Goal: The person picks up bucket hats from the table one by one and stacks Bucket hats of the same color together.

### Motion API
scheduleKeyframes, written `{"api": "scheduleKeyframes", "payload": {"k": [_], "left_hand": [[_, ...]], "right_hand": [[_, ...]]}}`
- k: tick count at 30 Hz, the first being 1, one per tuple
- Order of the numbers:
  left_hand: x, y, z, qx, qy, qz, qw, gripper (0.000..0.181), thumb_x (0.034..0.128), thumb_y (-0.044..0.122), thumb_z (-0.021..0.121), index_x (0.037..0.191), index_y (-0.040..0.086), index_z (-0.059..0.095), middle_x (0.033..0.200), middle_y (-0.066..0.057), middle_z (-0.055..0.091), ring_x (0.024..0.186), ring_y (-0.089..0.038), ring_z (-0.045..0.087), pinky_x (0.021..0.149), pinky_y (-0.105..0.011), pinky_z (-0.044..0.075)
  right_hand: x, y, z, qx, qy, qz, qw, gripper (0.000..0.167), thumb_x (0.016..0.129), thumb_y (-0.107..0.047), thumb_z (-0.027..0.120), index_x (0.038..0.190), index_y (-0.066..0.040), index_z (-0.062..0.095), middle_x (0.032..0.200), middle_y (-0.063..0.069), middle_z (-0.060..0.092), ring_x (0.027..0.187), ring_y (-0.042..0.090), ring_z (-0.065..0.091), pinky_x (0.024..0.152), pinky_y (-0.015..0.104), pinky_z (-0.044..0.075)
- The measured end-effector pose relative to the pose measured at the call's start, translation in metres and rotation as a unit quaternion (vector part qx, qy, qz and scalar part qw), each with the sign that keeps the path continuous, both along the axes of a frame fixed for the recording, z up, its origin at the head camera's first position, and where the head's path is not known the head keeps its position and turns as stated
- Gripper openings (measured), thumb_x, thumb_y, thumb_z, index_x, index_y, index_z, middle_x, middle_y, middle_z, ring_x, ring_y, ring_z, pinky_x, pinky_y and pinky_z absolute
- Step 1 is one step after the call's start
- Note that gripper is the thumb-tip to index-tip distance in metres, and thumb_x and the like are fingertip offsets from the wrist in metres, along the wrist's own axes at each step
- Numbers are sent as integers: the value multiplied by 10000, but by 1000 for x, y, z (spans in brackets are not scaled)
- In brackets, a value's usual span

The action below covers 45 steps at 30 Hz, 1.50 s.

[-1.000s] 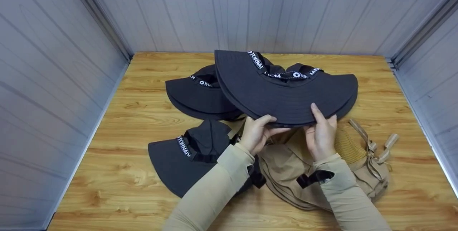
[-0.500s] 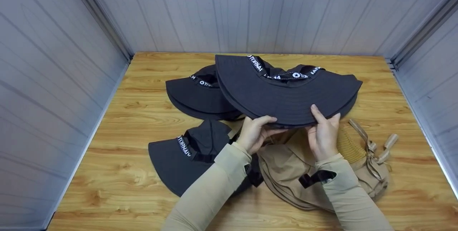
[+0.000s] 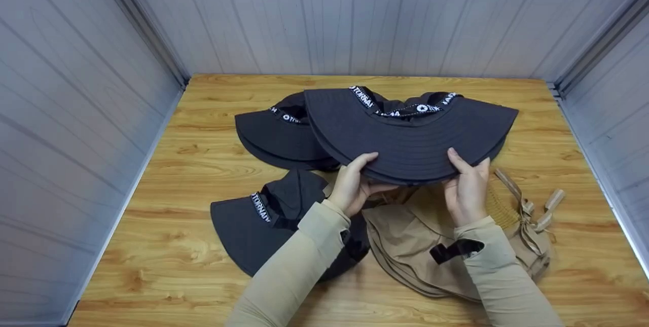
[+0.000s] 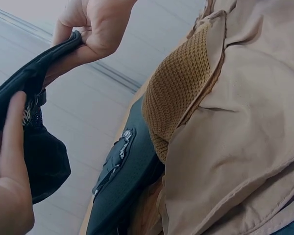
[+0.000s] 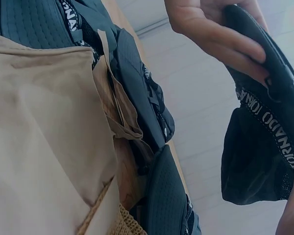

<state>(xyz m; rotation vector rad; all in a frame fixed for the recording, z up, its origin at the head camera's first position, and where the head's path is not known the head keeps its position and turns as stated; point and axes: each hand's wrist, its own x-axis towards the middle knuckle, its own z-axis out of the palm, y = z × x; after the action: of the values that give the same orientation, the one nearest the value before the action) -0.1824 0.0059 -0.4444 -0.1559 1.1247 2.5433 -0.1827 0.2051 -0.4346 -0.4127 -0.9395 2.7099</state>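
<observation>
A dark wide-brimmed sun hat (image 3: 405, 147) with a white-lettered band is held above the table. My left hand (image 3: 352, 185) pinches the near brim edge, thumb on top and fingers underneath. On the right, my right hand (image 3: 466, 190) grips the same edge in a like way. In the right wrist view the crown (image 5: 255, 156) hangs below the band. Under my hands lies a tan hat (image 3: 405, 251) with a woven section and ribbon ties. Another dark hat (image 3: 243, 235) lies by my left forearm, partly covered by it.
At the back left, a dark hat (image 3: 279, 137) is partly hidden by the held one. Both wrist views show a dark hat (image 4: 127, 156) beyond the tan one. Pale panel walls (image 3: 324, 17) bound the wooden table (image 3: 167, 266) at the back and sides.
The held hat has come lower and slightly nearer, its right brim spreading outward. My hands have moved a little apart along the brim, left hand leftward and right hand rightward. The other hats stay put.
</observation>
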Motion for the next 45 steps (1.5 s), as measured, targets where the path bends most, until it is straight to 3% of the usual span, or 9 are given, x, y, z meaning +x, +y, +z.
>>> {"api": "scheduleKeyframes", "payload": {"k": [7,18,25,30,38,45], "left_hand": [[0,-3,0,107,-116,40,9999,316,977,147,527,1242,-11,592,1151,-214,703,966,-320,723,778,-542,597],[-1,-3,-1,234,-94,170,9995,346,970,81,496,1296,-24,543,1192,-238,669,1022,-383,695,747,-561,595],[-1,-2,-3,261,-77,317,9991,352,968,72,503,1307,-19,530,1197,-247,661,1022,-398,693,745,-562,595],[0,1,-4,299,-88,414,9987,355,970,66,503,1315,-12,521,1220,-259,650,1029,-407,690,753,-556,596],[3,5,-4,385,-4,499,9980,351,983,75,495,1320,-19,517,1216,-258,651,1019,-400,697,772,-551,596],[3,3,-4,400,43,454,9982,354,985,85,498,1324,-12,520,1229,-261,645,1042,-409,687,784,-558,591]], "right_hand": [[-2,4,2,37,-125,-15,9999,717,909,138,572,1496,-188,320,1290,78,542,1012,192,684,831,318,598],[-3,3,1,67,-283,28,9996,725,887,111,633,1494,-176,357,1320,74,537,1033,174,673,860,288,583],[-5,-3,-3,168,-386,-67,9991,644,890,82,652,1449,-130,414,1246,84,590,987,181,689,830,291,593],[-5,-11,-5,342,-365,-108,9987,556,899,73,645,1384,-110,444,1197,93,612,939,184,705,802,297,600],[-6,-22,-4,334,-264,-145,9990,591,913,78,621,1432,-105,406,1258,89,582,995,185,691,845,292,591],[-7,-24,-5,429,-141,-213,9988,549,912,101,606,1388,-100,418,1246,91,586,1015,187,682,854,285,585]]}}
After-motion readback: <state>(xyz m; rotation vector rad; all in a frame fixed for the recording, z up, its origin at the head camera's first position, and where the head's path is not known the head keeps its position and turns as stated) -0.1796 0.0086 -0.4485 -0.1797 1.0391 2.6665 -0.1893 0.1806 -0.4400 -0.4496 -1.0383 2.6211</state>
